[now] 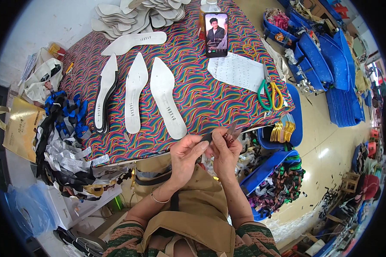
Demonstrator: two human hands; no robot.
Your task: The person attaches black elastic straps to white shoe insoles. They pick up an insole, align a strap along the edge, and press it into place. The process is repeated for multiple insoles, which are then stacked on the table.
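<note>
Your left hand (186, 153) pinched dark strip (207, 137) between thumb and fingers, near front edge of table (193, 103). Your right hand (225, 155) grasped snips-like tool (231, 129); couldn't tell whether it gripped strip too. Light, even pinch seemed best, tool's tips turned clear of thumb.

Person wears a tan-brown cloth apron (191, 227) w/ pale straps (170, 247) near the neck, and dark-green fabric sleeves (126, 240) w/ reddish-brown, camo-like pattern. On L. wrist there is one thin, light-col. round bangle (159, 201).
</note>
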